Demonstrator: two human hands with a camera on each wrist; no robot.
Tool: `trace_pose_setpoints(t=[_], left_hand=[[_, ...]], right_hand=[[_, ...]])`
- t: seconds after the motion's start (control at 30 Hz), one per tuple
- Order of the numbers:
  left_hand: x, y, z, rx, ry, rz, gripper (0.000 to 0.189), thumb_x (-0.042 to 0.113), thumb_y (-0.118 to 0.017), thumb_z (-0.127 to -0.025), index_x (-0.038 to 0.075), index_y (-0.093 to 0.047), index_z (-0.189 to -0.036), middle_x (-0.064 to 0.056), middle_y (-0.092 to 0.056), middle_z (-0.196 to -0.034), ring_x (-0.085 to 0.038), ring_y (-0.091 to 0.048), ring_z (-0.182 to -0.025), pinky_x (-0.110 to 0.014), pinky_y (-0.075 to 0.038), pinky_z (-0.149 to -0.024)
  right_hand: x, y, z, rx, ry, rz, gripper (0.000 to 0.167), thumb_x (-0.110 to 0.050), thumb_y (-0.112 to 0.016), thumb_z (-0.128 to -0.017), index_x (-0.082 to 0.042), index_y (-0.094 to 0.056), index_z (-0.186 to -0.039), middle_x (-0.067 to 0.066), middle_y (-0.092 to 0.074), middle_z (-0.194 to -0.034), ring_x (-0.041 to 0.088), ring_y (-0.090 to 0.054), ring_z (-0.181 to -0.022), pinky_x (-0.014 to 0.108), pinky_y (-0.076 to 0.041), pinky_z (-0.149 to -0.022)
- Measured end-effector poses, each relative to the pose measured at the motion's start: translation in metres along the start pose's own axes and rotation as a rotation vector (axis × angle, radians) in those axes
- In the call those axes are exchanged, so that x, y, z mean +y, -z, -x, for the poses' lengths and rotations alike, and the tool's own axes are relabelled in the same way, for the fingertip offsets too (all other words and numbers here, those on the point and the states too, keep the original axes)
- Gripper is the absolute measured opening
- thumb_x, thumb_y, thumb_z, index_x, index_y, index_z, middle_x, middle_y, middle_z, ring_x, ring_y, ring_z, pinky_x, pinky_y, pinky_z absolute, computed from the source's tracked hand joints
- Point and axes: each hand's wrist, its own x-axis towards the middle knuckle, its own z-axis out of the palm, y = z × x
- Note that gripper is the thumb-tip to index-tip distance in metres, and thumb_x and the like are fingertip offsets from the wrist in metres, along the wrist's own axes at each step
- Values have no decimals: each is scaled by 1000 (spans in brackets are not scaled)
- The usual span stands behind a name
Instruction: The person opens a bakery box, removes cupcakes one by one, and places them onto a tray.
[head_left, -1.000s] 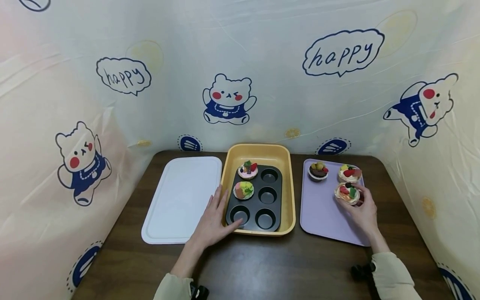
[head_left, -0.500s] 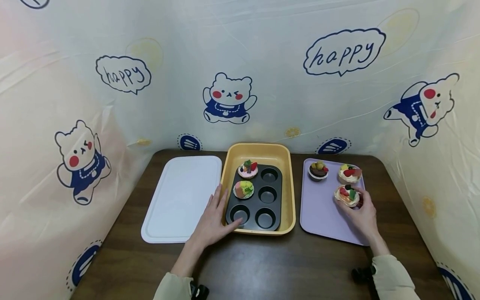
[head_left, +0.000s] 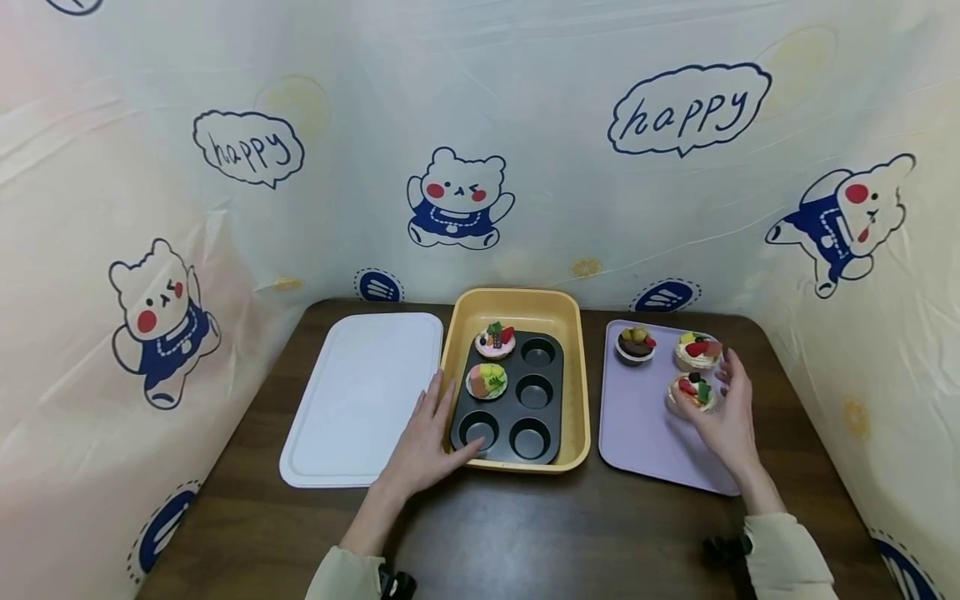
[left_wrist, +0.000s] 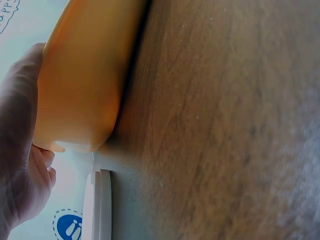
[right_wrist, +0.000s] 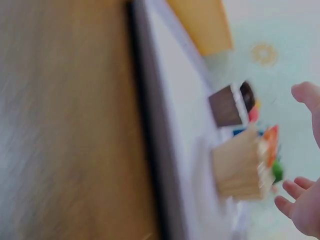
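The right hand (head_left: 726, 421), fingers spread, hangs just above the upright front cupcake (head_left: 701, 395) on the purple tray (head_left: 637, 417), the left hand (head_left: 423, 437) splayed against the yellow tray (head_left: 586, 408) left of it!

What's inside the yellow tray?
In the tray: a dark muffin pan with two cupcakes in its left column, far and middle cups. Covered: those cups' bottoms and the floor under the pan. The left hand partly hides the near-left corner.

Smooth, plastic-looking yellow tray (head_left: 522, 311); dark, metal-looking muffin pan (head_left: 506, 419); wood-grain table (head_left: 555, 533).
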Motion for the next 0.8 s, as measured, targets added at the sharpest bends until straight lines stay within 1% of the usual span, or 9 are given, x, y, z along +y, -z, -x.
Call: trace_pose_setpoints(t=[0.07, 0.13, 0.23, 0.33, 0.43, 0.5, 0.63, 0.8], left_hand=[[0, 0, 0, 4, -6, 0, 113, 71, -75, -90, 17, -26, -176, -4, -1, -189, -47, -19, -171, -69, -31, -133], [0, 0, 0, 6, -12, -3, 114, 72, -75, -90, 16, -26, -176, -6, -2, -189, -48, -20, -171, -69, -32, -133], [0, 0, 0, 6, -16, 0, 114, 73, -74, -90, 16, -25, -176, -7, -2, -189, -48, -21, -171, -69, -32, -133], [0, 0, 0, 7, -19, 6, 114, 74, -73, -90, 16, -25, -176, -7, -3, -189, -47, -21, -171, -68, -31, -134], [0, -1, 0, 11, -25, 8, 114, 73, -74, -90, 16, -25, -176, -7, -3, -189, -46, -21, -171, -67, -30, -134], [-1, -1, 0, 11, -25, 8, 114, 71, -75, -90, 16, -25, -176, -7, -3, -189, -45, -21, -171, -67, -30, -135], [-2, -1, 2, 8, -21, 7, 113, 67, -78, -91, 16, -26, -176, -5, -2, -189, -46, -21, -171, -68, -30, -134], [-2, -1, 1, 3, -8, 0, 112, 67, -78, -91, 17, -26, -176, -5, -1, -189, -50, -20, -170, -71, -33, -131]], right_hand=[[-11, 0, -1, 22, 47, -27, 112, -21, -85, -95, -12, -9, -177, 31, -29, -171, 49, -34, -156, 73, -29, -131], [-22, -1, -3, 24, 81, -40, 111, -18, -85, -95, -13, -10, -177, 31, -30, -171, 49, -33, -157, 74, -27, -132], [-36, -5, -6, 0, 127, -51, 110, -15, -84, -95, -14, -11, -177, 31, -30, -171, 51, -32, -158, 75, -25, -132], [-48, -11, -11, -29, 181, -71, 110, -11, -86, -93, -12, -13, -177, 33, -30, -172, 55, -31, -159, 77, -27, -130], [-57, -22, -18, -58, 228, -91, 110, -7, -86, -91, -8, -16, -176, 34, -32, -171, 55, -31, -160, 77, -29, -129], [-62, -29, -21, -87, 243, -93, 110, -7, -86, -91, -7, -16, -175, 34, -32, -171, 54, -31, -160, 77, -29, -129], [-71, -44, -25, -146, 257, -70, 108, -12, -85, -93, -7, -15, -176, 33, -33, -173, 53, -31, -161, 78, -26, -129], [-84, -61, -29, -220, 275, -54, 108, -17, -85, -96, -10, -13, -177, 30, -32, -175, 52, -33, -161, 77, -29, -129]])
